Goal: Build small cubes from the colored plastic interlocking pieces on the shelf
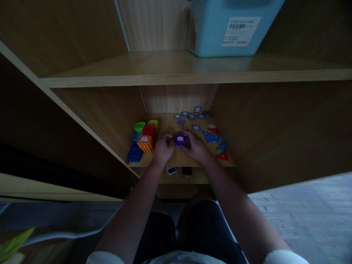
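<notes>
The purple block [180,140] sits over the shelf [176,158] between the hands, the orange stack [145,143] at nine o'clock; it looks light, stiff and hard to crush, its notched edges likely giving grip at three and nine o'clock. The right hand [194,146] pinches it, fingers parted block-wide; the left hand [164,148] curls just beside it, its hold unclear.
</notes>
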Demonstrator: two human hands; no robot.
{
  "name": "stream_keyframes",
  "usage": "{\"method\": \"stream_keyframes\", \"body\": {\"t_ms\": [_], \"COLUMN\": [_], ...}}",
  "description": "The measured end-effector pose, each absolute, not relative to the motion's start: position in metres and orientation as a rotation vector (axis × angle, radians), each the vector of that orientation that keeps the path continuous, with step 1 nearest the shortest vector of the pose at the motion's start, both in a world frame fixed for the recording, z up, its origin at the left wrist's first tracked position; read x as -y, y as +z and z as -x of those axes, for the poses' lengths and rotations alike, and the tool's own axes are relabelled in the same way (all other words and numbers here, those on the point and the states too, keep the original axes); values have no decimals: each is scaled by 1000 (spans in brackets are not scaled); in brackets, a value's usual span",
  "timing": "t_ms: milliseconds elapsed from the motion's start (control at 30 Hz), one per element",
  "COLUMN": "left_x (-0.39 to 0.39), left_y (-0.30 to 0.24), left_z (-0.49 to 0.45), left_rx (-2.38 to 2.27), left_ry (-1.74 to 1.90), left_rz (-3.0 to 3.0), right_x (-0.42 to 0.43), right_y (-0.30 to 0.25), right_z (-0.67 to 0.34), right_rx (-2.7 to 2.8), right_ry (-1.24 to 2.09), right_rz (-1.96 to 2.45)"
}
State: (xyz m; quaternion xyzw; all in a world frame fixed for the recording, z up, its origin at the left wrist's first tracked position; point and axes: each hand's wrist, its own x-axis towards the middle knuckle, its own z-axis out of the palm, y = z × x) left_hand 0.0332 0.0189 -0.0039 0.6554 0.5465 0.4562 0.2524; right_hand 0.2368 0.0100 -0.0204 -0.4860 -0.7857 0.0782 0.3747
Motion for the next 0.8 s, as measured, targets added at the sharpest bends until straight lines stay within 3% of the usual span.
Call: {"method": "stream_keyframes", "body": {"t_ms": [800], "left_x": [-18], "left_y": [-1], "left_z": [-34], "left_rx": [-1520], "left_ry": [1210], "left_rz": [-1789], "right_x": [-11], "right_y": [-20], "right_z": [-237], "right_rx": [2009], "right_ry": [244], "right_rz": [1245]}}
